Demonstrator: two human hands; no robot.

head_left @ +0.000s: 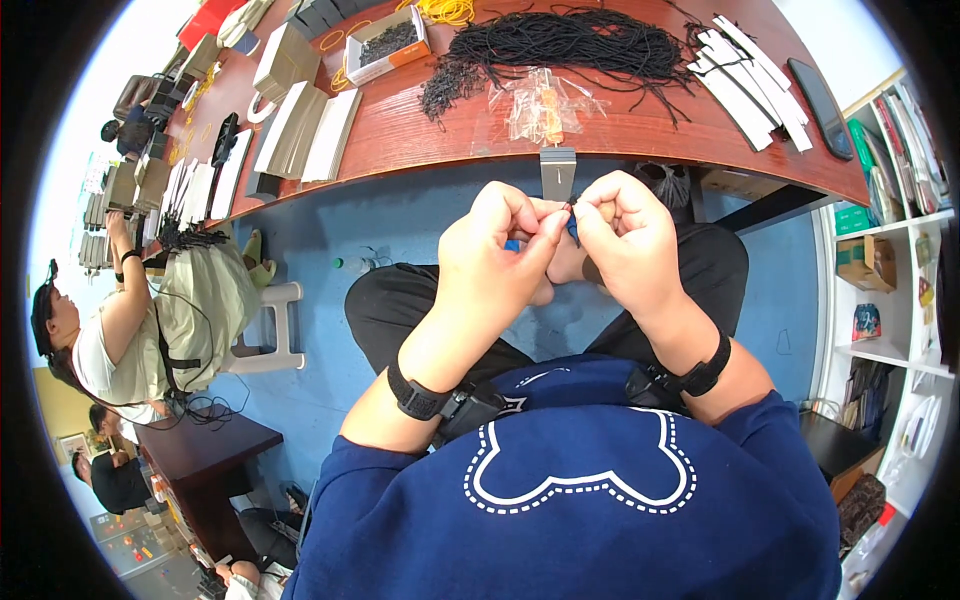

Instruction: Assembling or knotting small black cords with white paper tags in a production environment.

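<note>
My left hand (497,243) and my right hand (632,238) meet in front of the table edge, above my lap. Both are closed in a pinch, thumb against forefinger, with the fingertips almost touching. Something tiny and dark shows between them, too small and covered to name. Just beyond the fingers, a narrow grey box-like piece (558,172) juts out from the table's edge. On the tabletop behind it lies a crumpled clear plastic bag (545,108). A large bundle of black cords (580,42) stretches along the table past the bag.
White strips (745,85) and a black phone (820,108) lie at the table's right. To the left stand stacks of cards (290,130) and a box of small black parts (388,45). A shelf (895,230) rises at right; a person (120,320) works at left beside a white stool (275,330).
</note>
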